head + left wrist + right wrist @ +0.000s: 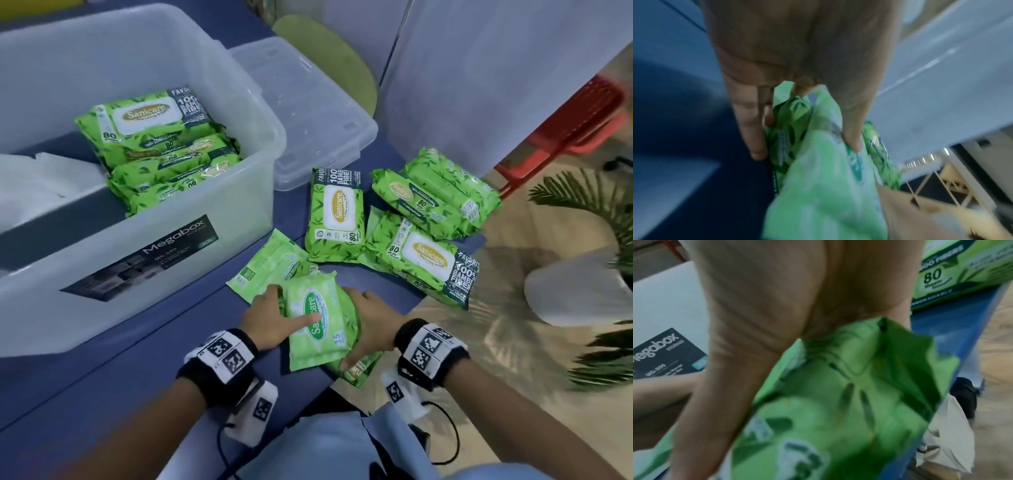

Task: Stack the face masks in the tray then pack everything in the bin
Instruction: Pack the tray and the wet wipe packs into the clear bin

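My left hand (270, 317) and right hand (368, 317) clasp a small wipes pack (313, 327) between them. Ahead to my left, the bin (191, 205) holds several packs and white masks (44, 181); four large packs (424, 253) wait beyond my right fingers.

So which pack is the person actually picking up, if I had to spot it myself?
Start at the big clear bin on the blue table, then look to the table's near edge. There both hands, left hand and right hand, grip the small pale pack. Unlike the big leafy 80-sheet packs beyond, it is paler and marked 15.
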Available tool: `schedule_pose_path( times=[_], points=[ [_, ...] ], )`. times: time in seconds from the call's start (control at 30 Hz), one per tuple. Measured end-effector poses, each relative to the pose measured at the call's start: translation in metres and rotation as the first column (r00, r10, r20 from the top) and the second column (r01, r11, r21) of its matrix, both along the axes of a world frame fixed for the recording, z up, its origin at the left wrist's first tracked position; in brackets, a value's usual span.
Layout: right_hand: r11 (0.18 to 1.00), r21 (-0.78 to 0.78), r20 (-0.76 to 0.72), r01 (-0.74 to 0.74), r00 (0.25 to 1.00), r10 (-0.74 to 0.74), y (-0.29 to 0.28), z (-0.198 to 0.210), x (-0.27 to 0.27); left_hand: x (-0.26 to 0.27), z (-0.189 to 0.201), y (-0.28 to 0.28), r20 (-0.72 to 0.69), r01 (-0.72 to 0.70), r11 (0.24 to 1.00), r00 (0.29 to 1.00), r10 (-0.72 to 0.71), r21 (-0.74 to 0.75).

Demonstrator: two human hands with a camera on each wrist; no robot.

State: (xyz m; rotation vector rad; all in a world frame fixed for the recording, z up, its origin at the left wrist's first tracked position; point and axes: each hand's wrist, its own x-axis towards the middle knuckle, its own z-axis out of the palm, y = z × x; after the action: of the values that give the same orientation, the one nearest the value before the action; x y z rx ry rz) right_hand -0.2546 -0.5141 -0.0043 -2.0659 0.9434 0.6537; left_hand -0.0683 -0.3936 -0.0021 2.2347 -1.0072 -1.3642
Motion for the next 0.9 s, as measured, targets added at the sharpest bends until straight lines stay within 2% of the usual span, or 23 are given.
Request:
schedule_pose_path(
  times=[0.07,0.13,0.2,0.27,0.37,0.47,0.6,0.7,0.77,0.83,0.9],
  points=[
    [0.999,-0.003,0.030,0.045,0.999,-0.045,0.001,-0.004,0.000,0.003,-0.003,-0.002,-0.163,-0.144,0.988,0.978,0.134,-0.054],
    [0.996,0.005,0.059,0.086,0.995,-0.086,-0.001,-0.005,-0.003,0.012,-0.002,-0.003,-0.324,-0.236,0.971,0.922,0.212,-0.038],
    [0.994,0.026,0.054,0.110,0.992,-0.111,-0.007,0.001,-0.004,0.026,-0.004,0.000,-0.394,-0.262,0.965,0.890,0.230,-0.029],
    [0.987,0.074,0.035,0.145,0.988,-0.148,-0.012,0.006,-0.004,0.039,-0.006,0.004,-0.387,-0.265,0.964,0.893,0.230,-0.038],
    [0.966,0.144,0.015,0.215,0.976,-0.219,-0.015,0.012,-0.004,0.051,-0.009,0.011,-0.312,-0.257,0.965,0.923,0.227,-0.058],
    [0.952,0.126,0.045,0.277,0.958,-0.285,-0.017,0.019,-0.006,0.055,-0.012,0.015,-0.267,-0.267,0.957,0.936,0.230,-0.110],
    [0.974,0.030,0.069,0.226,0.971,-0.228,-0.019,0.047,-0.007,0.059,-0.023,0.024,-0.237,-0.251,0.956,0.948,0.212,-0.148],
    [0.981,-0.142,0.092,0.133,0.988,-0.121,-0.021,0.080,-0.006,0.057,-0.033,0.026,-0.169,-0.222,0.963,0.966,0.196,-0.152],
    [0.952,-0.299,0.112,0.066,0.993,-0.033,-0.022,0.104,-0.007,0.054,-0.038,0.025,-0.027,-0.171,0.976,0.985,0.169,-0.134],
    [0.869,-0.494,0.126,-0.038,0.985,0.115,-0.022,0.130,-0.008,0.055,-0.040,0.024,0.106,-0.134,0.984,0.984,0.146,-0.114],
    [0.712,-0.696,0.161,-0.094,0.946,0.282,-0.020,0.154,-0.011,0.056,-0.036,0.020,0.273,-0.038,0.996,0.960,0.059,-0.084]
  ],
)
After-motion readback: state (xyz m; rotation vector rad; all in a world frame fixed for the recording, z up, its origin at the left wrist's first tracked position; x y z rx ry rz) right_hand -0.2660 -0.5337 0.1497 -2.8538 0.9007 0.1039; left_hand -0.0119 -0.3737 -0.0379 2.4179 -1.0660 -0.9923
